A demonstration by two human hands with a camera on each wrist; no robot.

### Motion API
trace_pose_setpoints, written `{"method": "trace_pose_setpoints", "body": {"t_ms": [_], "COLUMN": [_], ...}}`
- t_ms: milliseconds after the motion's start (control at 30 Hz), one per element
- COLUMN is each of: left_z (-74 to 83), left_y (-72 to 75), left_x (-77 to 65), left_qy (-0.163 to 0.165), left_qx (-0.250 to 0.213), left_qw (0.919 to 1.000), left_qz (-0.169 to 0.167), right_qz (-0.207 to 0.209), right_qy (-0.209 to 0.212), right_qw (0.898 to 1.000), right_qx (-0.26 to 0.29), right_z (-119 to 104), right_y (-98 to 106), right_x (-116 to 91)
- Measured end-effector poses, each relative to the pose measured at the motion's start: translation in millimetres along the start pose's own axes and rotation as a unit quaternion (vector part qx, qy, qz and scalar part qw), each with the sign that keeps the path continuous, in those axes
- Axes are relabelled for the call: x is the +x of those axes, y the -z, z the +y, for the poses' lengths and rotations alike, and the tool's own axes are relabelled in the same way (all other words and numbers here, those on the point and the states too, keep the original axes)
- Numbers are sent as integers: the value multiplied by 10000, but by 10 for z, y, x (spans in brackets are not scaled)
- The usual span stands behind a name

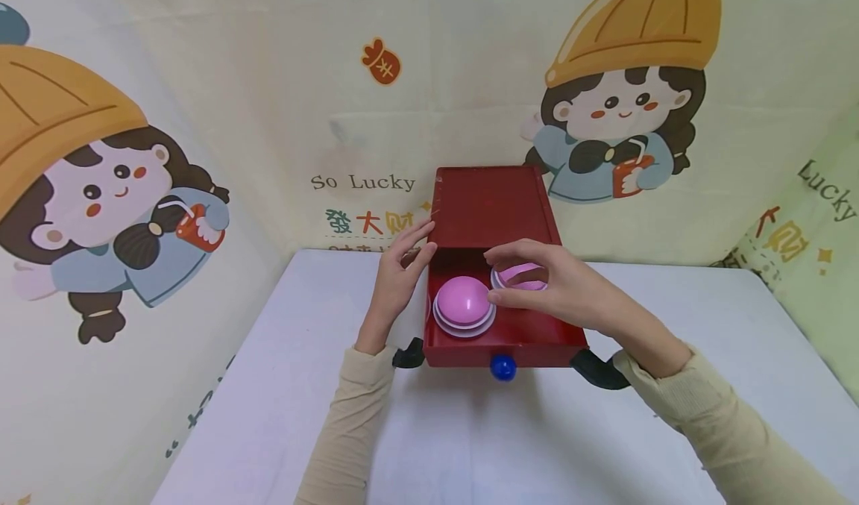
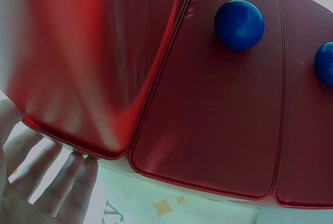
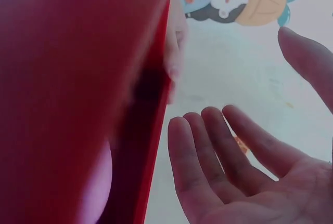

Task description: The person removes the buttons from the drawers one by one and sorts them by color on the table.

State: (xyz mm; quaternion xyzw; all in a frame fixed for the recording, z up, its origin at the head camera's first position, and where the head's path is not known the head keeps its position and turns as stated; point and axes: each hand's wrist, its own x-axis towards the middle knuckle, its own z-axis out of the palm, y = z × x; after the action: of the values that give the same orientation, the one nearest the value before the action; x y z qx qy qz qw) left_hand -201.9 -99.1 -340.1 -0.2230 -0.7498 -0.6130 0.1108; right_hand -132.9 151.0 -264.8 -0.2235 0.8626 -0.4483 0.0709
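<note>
A red drawer cabinet (image 1: 493,203) stands on the table with its top drawer (image 1: 530,333) pulled out; a blue knob (image 1: 503,368) sits on the drawer's front. Inside the drawer lie two pink domed round objects with white rims, one at the front left (image 1: 463,300) and one farther back (image 1: 520,275), partly hidden by my right hand. My right hand (image 1: 560,281) hovers over the rear one, thumb and fingers apart; in the right wrist view its fingers (image 3: 208,146) hold nothing. With extended fingers, my left hand (image 1: 394,281) touches the cabinet's left edge.
More red drawer fronts (image 2: 208,104) with blue knobs (image 2: 239,25) show in the left wrist view. Black curved parts (image 1: 600,369) stick out at the cabinet's lower sides. The white table (image 1: 302,386) surrounds it, and a printed cloth (image 1: 268,102) hangs behind.
</note>
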Motion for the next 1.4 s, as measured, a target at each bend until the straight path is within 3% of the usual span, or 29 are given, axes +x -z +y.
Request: {"method": "trace_pose_setpoints", "body": {"t_ms": [433, 833, 1400], "left_z": [11, -10, -37], "left_y": [-13, 2, -5], "left_x": [17, 3, 4], "left_qy": [-57, -17, -48], "left_qx": [4, -22, -31], "left_qw": [10000, 10000, 10000], "left_qz": [-10, -16, -12], "right_qz": [-282, -436, -1045], "right_qy": [419, 687, 566], "right_qw": [9970, 9941, 9897], "right_qx": [-580, -724, -793], "right_z": [-144, -25, 131], "right_y": [127, 85, -12], "right_x": [89, 330, 541]}}
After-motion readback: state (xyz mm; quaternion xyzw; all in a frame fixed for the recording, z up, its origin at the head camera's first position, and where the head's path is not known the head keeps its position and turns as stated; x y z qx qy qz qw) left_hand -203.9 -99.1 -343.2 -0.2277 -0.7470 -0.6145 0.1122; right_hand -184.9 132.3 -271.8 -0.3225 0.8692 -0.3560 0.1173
